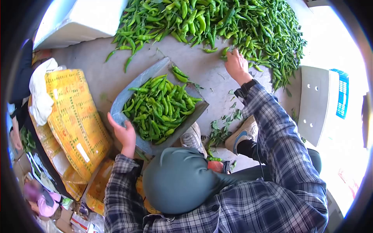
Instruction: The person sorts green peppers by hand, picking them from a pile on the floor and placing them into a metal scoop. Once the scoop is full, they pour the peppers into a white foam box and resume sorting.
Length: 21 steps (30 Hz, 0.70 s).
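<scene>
A grey plastic scoop, shaped like a dustpan [144, 76], holds a heap of green peppers [157, 108]. My left hand [125, 134] grips its left rim, thumb over the inner side and fingers along the outside. Beyond the scoop, a large pile of green peppers [248, 29] spreads over the floor. At the pile's near edge my right hand [237, 66] is closed, its fingertips on a green pepper [225, 52]; part of that pepper is hidden by the fingers. A few peppers [179, 73] lie at the scoop's far right corner.
Yellow printed packages [79, 120] stand at the left, with a white cloth [42, 93] over them. A white foam box [87, 19] is at the upper left, another white box [314, 103] at the right. Loose leaves [221, 130] lie by my shoes. Another person [44, 200] is at the lower left.
</scene>
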Tool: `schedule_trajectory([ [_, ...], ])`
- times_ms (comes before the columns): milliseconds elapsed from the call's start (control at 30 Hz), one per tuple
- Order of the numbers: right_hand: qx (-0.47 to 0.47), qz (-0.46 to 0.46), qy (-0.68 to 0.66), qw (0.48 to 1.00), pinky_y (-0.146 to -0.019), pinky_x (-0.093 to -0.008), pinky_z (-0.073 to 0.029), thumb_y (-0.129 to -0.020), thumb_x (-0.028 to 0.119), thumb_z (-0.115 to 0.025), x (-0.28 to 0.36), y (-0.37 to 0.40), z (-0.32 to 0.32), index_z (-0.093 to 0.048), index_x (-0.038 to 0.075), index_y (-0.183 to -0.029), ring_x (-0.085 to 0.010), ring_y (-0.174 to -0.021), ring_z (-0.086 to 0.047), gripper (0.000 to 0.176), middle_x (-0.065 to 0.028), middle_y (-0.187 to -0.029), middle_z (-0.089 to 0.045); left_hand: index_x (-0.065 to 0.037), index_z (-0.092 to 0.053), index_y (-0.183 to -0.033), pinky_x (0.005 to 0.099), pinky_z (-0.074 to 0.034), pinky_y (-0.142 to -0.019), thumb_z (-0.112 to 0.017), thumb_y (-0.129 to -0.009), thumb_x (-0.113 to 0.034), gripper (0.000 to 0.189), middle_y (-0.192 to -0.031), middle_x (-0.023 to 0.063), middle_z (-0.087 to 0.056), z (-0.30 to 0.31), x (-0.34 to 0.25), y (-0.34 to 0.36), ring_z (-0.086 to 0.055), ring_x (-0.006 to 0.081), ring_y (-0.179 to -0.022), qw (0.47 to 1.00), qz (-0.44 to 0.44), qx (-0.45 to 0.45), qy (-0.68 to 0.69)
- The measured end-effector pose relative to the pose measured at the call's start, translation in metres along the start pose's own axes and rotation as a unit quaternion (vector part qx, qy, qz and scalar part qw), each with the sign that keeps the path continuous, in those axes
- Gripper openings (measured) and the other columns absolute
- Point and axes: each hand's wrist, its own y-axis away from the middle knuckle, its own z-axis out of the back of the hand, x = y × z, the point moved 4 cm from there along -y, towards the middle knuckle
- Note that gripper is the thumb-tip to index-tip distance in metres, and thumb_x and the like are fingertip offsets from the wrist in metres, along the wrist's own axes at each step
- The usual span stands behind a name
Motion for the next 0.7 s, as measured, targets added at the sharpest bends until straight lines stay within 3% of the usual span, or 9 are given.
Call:
schedule_trajectory([
  [167,0.184,-0.042,-0.084,0.978,-0.078,-0.0426,-0.047,-0.078,0.024,-0.049,0.061,0.021,0.005,-0.058,0.006,-0.098,-0.0316,-0.092,-0.058,0.028,-0.0181,-0.092,-0.061,-0.006,-0.015,-0.139,0.0411,-0.039,-0.092,-0.054,-0.074,-0.004,0.075,-0.123,0.0284,-0.045,-0.001,0.008,0.000,-0.048,0.0410,-0.110,0.999,-0.044,-0.010,-0.005],
  [233,0.061,0.062,-0.199,0.976,-0.081,-0.0415,-0.045,-0.078,0.021,-0.050,0.097,0.019,-0.002,-0.057,0.006,-0.102,-0.0333,-0.094,-0.056,0.030,-0.0163,-0.096,-0.060,-0.008,-0.012,-0.140,0.0411,-0.039,-0.091,-0.054,-0.074,-0.004,0.078,-0.123,0.0278,-0.046,0.004,0.010,0.001,-0.049,0.0409,-0.109,1.000,-0.017,0.018,-0.018],
  [367,0.031,0.132,-0.178,0.975,-0.091,-0.0398,-0.041,-0.077,0.012,-0.049,0.157,0.024,-0.018,-0.051,0.008,-0.113,-0.0306,-0.108,-0.048,0.036,-0.0117,-0.113,-0.055,-0.010,-0.009,-0.141,0.0375,-0.043,-0.086,-0.056,-0.074,-0.007,0.083,-0.117,0.0263,-0.051,0.013,0.023,0.013,-0.054,0.0357,-0.105,0.987,0.105,0.091,0.086],
  [400,0.060,0.121,-0.179,0.975,-0.092,-0.0403,-0.041,-0.077,0.010,-0.047,0.167,0.029,-0.022,-0.049,0.008,-0.114,-0.0292,-0.110,-0.047,0.037,-0.0107,-0.116,-0.052,-0.005,-0.025,-0.136,0.0347,-0.044,-0.081,-0.055,-0.075,-0.005,0.068,-0.112,0.0181,-0.055,0.014,0.021,0.019,-0.057,0.0274,-0.095,0.989,0.089,0.099,0.070],
  [433,0.062,0.127,-0.179,0.974,-0.092,-0.0403,-0.041,-0.077,0.010,-0.047,0.172,0.034,-0.020,-0.049,0.008,-0.114,-0.0292,-0.110,-0.047,0.037,-0.0107,-0.116,-0.052,-0.005,-0.025,-0.136,0.0347,-0.044,-0.081,-0.055,-0.075,-0.005,0.068,-0.112,0.0181,-0.055,0.013,0.033,0.025,-0.057,0.0274,-0.095,0.989,0.094,0.095,0.069],
  [500,0.155,0.183,-0.174,0.955,-0.091,-0.0408,-0.041,-0.078,0.010,-0.047,0.185,0.045,-0.018,-0.049,0.007,-0.114,-0.0304,-0.110,-0.047,0.037,-0.0117,-0.118,-0.050,-0.001,-0.040,-0.126,0.0329,-0.045,-0.078,-0.054,-0.075,-0.005,0.053,-0.107,0.0128,-0.056,-0.013,0.076,0.045,-0.056,0.0243,-0.090,0.911,0.257,0.264,0.186],
  [533,0.200,0.177,-0.164,0.950,-0.091,-0.0414,-0.041,-0.077,0.010,-0.047,0.187,0.049,-0.016,-0.049,0.007,-0.114,-0.0306,-0.111,-0.047,0.036,-0.0122,-0.119,-0.048,-0.001,-0.040,-0.126,0.0329,-0.045,-0.078,-0.054,-0.075,-0.005,0.053,-0.107,0.0128,-0.056,-0.014,0.078,0.045,-0.056,0.0243,-0.090,0.913,0.254,0.259,0.189],
  [600,0.178,0.188,-0.191,0.947,-0.092,-0.0411,-0.041,-0.077,0.011,-0.047,0.182,0.053,-0.019,-0.049,0.007,-0.116,-0.0316,-0.109,-0.048,0.038,-0.0131,-0.123,-0.046,0.001,-0.047,-0.117,0.0326,-0.044,-0.078,-0.053,-0.074,-0.004,0.043,-0.103,0.0095,-0.056,-0.014,0.080,0.047,-0.055,0.0211,-0.089,0.895,0.292,0.278,0.194],
  [700,0.140,0.205,-0.208,0.946,-0.094,-0.0406,-0.039,-0.077,0.010,-0.048,0.168,0.048,0.000,-0.048,0.008,-0.119,-0.0325,-0.110,-0.048,0.042,-0.0144,-0.124,-0.047,0.002,-0.047,-0.117,0.0331,-0.044,-0.079,-0.052,-0.074,-0.002,0.044,-0.102,0.0100,-0.056,-0.016,0.085,0.048,-0.054,0.0209,-0.089,0.900,0.245,0.260,0.250],
])
